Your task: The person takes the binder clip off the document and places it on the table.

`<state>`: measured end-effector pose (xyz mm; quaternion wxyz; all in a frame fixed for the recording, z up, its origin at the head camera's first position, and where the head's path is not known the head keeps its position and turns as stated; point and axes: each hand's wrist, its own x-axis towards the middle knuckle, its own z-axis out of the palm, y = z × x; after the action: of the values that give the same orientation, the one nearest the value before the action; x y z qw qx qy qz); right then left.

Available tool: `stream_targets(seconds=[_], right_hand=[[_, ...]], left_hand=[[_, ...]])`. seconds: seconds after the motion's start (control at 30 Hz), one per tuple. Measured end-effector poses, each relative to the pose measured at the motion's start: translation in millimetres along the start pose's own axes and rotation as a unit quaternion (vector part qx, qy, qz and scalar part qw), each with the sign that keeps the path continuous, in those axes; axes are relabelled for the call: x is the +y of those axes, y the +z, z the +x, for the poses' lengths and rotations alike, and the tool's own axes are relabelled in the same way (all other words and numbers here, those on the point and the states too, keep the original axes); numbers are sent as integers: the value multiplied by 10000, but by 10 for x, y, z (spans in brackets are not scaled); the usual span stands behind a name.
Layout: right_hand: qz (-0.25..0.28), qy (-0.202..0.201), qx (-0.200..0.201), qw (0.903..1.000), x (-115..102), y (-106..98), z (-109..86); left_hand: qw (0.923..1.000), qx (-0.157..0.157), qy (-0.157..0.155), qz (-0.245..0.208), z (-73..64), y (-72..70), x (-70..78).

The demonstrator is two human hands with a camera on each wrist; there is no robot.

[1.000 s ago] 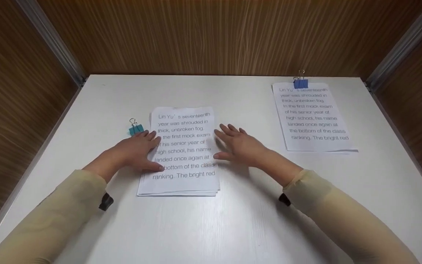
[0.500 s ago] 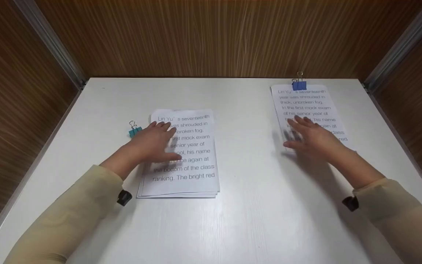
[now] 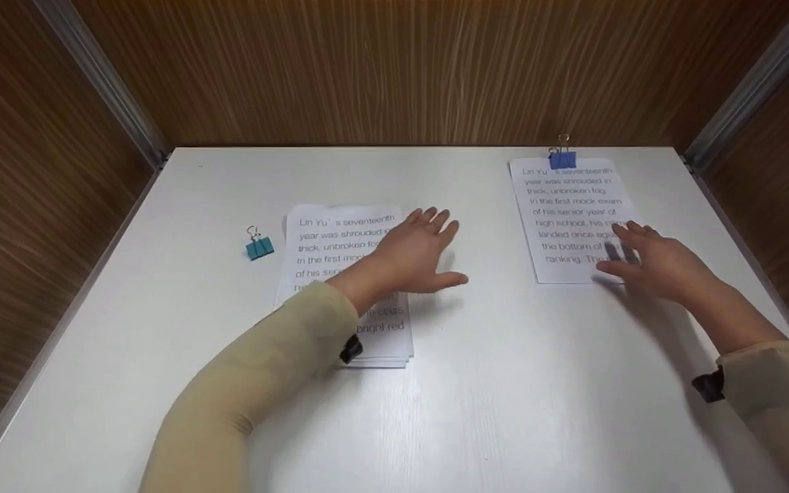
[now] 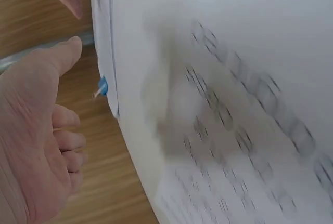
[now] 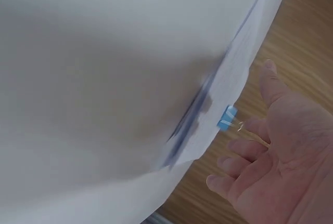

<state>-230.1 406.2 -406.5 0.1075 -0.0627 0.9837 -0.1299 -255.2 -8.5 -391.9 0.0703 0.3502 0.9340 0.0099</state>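
Observation:
My left hand [image 3: 411, 253] hovers over the right edge of a loose stack of printed sheets [image 3: 340, 236], fingers spread and holding nothing. The forearm hides the stack's lower left part. Farther right, my right hand [image 3: 665, 263] is held above the lower right corner of a second stack of printed sheets [image 3: 566, 219], also with spread fingers and nothing in them. A blue binder clip [image 3: 563, 160] grips that second stack's top edge; it shows in the right wrist view too, as a blue clip [image 5: 227, 118]. Beside the loose stack's upper left lies a teal binder clip [image 3: 259, 247].
Both stacks lie on a white table [image 3: 477, 383]. A wood-grain panel [image 3: 422, 75] stands along the back edge, with more panels at the left and right sides and metal strips in the corners.
My left hand has moved right across the loose stack, from its left edge to its right. My right hand has left that stack's right side and gone over to the clipped stack.

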Motion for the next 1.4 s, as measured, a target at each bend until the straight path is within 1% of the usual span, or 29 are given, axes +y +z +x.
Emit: stream_targets(seconds=[0.13, 0.27, 0.43, 0.6, 0.73, 0.87, 0.97, 1.13, 1.27, 1.4], right_hand=[[22, 78, -20, 10000, 80, 13, 15], [53, 96, 7, 9999, 137, 22, 33], [139, 240, -133, 9995, 218, 60, 41], [49, 236, -390, 9989, 280, 105, 37], [-26, 233, -552, 9982, 292, 112, 40], [-80, 276, -639, 9975, 269, 96, 62], [-141, 255, -662, 9974, 252, 83, 76], [-166, 234, -670, 9973, 235, 65, 95], [-79, 364, -769, 9963, 233, 75, 96], [-113, 400, -780, 9961, 240, 95, 77]], left_hand=[[9998, 24, 192, 84, 233, 70, 253], [9993, -9, 318, 185, 417, 128, 475], [9987, -180, 424, 231, 585, 180, 724], [9978, -411, 495, 180, 703, 247, 891], [9971, -474, 558, 214, 767, 298, 970], [9963, -519, 651, 230, 798, 343, 1021], [9957, -576, 703, 172, 797, 369, 1048], [9955, -662, 675, -50, 773, 397, 1056], [9951, -711, 649, -211, 761, 403, 1053], [9948, -742, 671, -194, 771, 398, 1066]])
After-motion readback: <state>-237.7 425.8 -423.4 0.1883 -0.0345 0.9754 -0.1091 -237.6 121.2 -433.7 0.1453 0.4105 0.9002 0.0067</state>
